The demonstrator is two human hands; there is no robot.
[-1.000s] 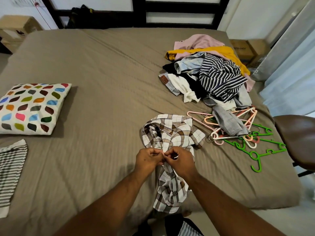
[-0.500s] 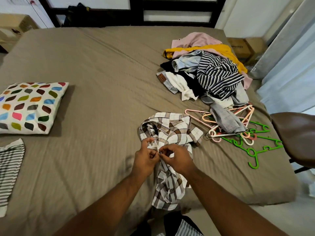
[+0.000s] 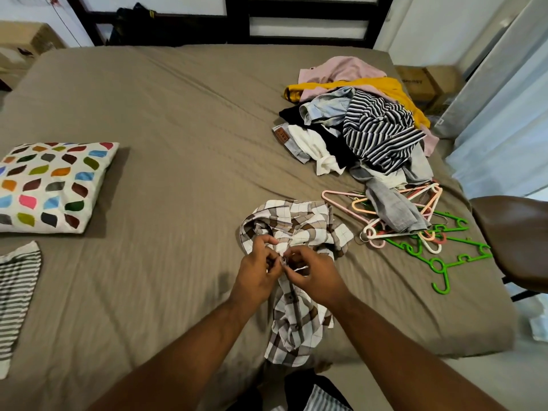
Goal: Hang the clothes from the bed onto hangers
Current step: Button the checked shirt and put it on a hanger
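Observation:
A brown and white checked shirt (image 3: 299,226) lies crumpled near the front edge of the bed (image 3: 178,129), its tail hanging over the edge. My left hand (image 3: 256,272) and my right hand (image 3: 317,272) meet over its button strip, each pinching the cloth at a dark button between them. A heap of mixed clothes (image 3: 364,126) lies at the back right. In front of it, pink, peach and green hangers (image 3: 427,241) are tangled together, with a grey garment (image 3: 391,209) draped across them.
A white pillow with coloured leaf shapes (image 3: 50,185) sits at the left, a striped cloth (image 3: 14,292) below it. A brown chair (image 3: 513,241) stands against the bed's right side. Cardboard boxes (image 3: 427,84) stand behind the heap. A dark bed frame runs along the back.
Both hands have shifted slightly up the shirt's button strip and stay pinched together there. The fingers have reworked their grip around a button; the shirt has barely moved.

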